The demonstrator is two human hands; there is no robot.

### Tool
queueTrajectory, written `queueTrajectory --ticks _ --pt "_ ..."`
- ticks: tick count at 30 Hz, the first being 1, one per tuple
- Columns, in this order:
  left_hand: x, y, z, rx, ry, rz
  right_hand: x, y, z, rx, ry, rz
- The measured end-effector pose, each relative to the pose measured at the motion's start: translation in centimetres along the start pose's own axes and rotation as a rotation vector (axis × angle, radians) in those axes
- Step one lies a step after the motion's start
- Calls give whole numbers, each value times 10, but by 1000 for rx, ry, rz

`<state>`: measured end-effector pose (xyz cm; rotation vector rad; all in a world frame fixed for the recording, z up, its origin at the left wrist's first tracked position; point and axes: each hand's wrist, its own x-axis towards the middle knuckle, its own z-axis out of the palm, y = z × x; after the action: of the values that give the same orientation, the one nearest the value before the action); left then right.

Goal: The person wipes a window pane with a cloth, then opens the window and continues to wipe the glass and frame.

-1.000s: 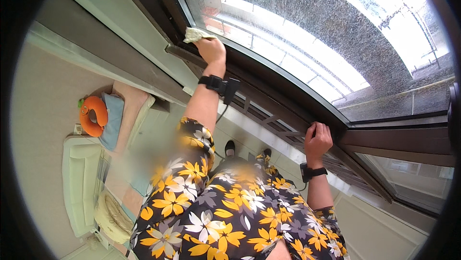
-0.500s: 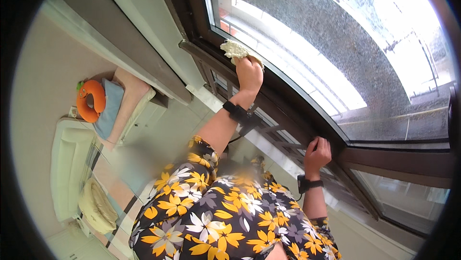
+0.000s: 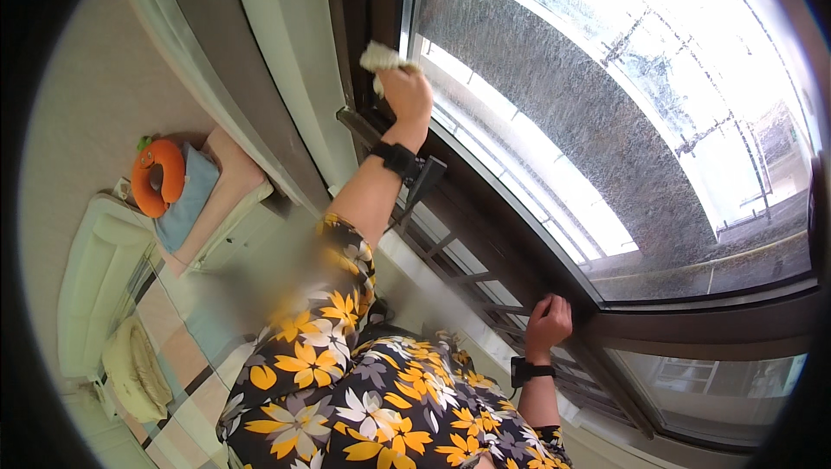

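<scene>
My left hand (image 3: 407,99) is stretched up and closed around a crumpled cream-white cloth (image 3: 381,59). It holds the cloth against the dark brown window frame (image 3: 472,176), near the corner beside the glass. The cloth is slightly blurred. Lower down on the right, my right hand (image 3: 550,322) rests at the bottom part of the frame with its fingers curled in. Whatever those fingers close on, if anything, is hidden. Black bands with small devices sit on both wrists.
The large window pane (image 3: 554,114) fills the upper right, and a barred dark railing (image 3: 459,261) runs below the frame. A curtain (image 3: 208,45) hangs at the left. Behind lie a bed with a pale headboard (image 3: 95,270), an orange neck pillow (image 3: 158,190) and a yellowish cushion (image 3: 134,374).
My left hand has carried the cloth up and left along the frame toward its corner. My right hand stays curled at the lower frame. The view has shifted a little.
</scene>
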<state>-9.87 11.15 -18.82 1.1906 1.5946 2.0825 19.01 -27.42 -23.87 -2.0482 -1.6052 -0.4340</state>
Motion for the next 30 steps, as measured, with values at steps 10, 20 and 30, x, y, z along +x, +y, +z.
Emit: queueTrajectory --ticks 10,20,30 --pt "8 52 1 14 60 303 1 6 -5 -40 63 -49" --pt "-42 -58 -8 349 -114 -411 -2 6 -7 -48 32 -49" --pt "-183 34 -23 75 -301 -91 1 9 -9 -56 20 -46"
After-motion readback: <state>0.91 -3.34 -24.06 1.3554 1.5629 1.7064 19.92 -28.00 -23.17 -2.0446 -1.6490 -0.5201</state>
